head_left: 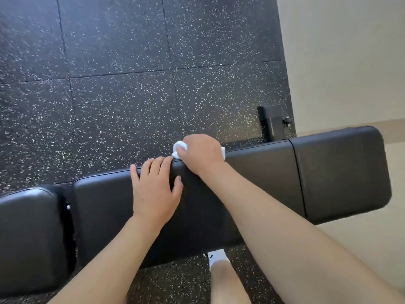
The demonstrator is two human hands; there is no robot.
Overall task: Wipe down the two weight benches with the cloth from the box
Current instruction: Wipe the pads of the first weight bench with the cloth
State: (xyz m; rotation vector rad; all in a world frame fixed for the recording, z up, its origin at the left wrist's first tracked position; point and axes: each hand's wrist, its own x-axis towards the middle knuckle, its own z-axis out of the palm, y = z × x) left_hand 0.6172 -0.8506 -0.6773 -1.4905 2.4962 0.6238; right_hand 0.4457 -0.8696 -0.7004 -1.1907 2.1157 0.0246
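Note:
A black padded weight bench [263,185] runs across the view from lower left to right, in three pad sections. My right hand [201,154] is shut on a bunched white cloth [178,148] and presses it on the bench's far edge near the middle. My left hand [153,189] lies flat on the pad just left of it, fingers spread over the far edge. Most of the cloth is hidden under my right hand. Only this one bench is in view; the box is not in view.
Black speckled rubber floor tiles [120,95] fill the space beyond the bench. A black metal bench foot [274,122] stands behind the bench at right. A beige wall [346,62] rises on the right. My leg with a white sock [217,260] is below the bench.

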